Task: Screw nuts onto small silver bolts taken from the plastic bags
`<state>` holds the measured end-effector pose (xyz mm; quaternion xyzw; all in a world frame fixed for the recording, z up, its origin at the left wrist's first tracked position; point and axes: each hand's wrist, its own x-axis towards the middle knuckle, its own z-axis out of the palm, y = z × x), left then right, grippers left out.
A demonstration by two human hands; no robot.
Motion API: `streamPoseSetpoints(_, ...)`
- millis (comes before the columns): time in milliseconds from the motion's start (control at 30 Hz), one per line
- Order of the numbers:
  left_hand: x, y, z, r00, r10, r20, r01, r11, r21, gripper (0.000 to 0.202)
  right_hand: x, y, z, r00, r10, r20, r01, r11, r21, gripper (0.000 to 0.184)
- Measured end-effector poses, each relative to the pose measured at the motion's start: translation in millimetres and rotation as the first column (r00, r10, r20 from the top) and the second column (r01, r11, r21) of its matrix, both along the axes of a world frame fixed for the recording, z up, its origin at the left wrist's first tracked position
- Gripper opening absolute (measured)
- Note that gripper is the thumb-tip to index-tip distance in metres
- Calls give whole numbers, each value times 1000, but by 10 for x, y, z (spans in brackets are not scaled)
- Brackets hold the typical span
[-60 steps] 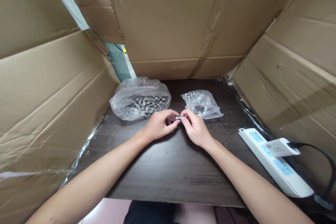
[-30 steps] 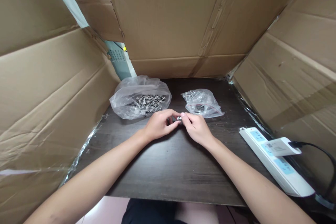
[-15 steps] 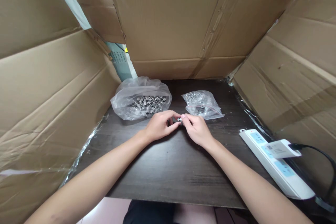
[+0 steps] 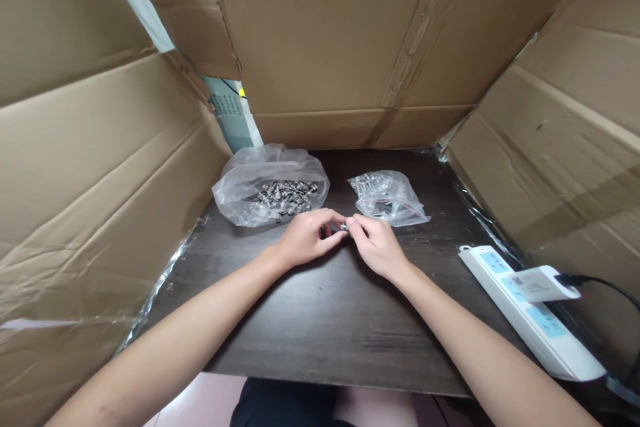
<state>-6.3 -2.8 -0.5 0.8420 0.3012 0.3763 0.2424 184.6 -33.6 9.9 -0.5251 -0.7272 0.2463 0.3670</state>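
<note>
My left hand [image 4: 306,238] and my right hand [image 4: 376,245] meet fingertip to fingertip over the dark wooden table [image 4: 320,320]. Both are closed in a pinch on one small metal screw [image 4: 343,226] held between them just above the tabletop. Behind my left hand lies an open clear plastic bag [image 4: 270,190] holding several dark metal screws. Behind my right hand lies a smaller clear zip bag [image 4: 387,197] of silvery metal parts.
Cardboard walls [image 4: 90,167] close in the table at the left, back and right. A white power strip [image 4: 530,310] with a white plug and black cable lies at the right edge. The table's front edge runs across near my forearms.
The hands have stayed together on the small screw, with only slight finger shifts. The view has drifted a little.
</note>
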Motion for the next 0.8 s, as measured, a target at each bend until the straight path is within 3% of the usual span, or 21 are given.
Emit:
streamPoseSetpoints(200,1,-2,-13,999,31,-7,-31,999,-18,18,6,-9,28,999,43,-12,-43,999,-19,29)
streamPoseSetpoints(400,-3,-2,-8,1000,2,-6,-2,1000,17,16,2,1,14,1000,5,3,-5,1000,-4,41)
streamPoseSetpoints(667,3,-13,-15,999,34,-9,-34,999,-2,16,20,-6,14,999,39,-2,-39,999,-32,25)
streamPoseSetpoints(800,-1,-8,-4,1000,11,-8,-11,1000,14,16,14,6,-6,1000,0,16,0,1000,-25,34)
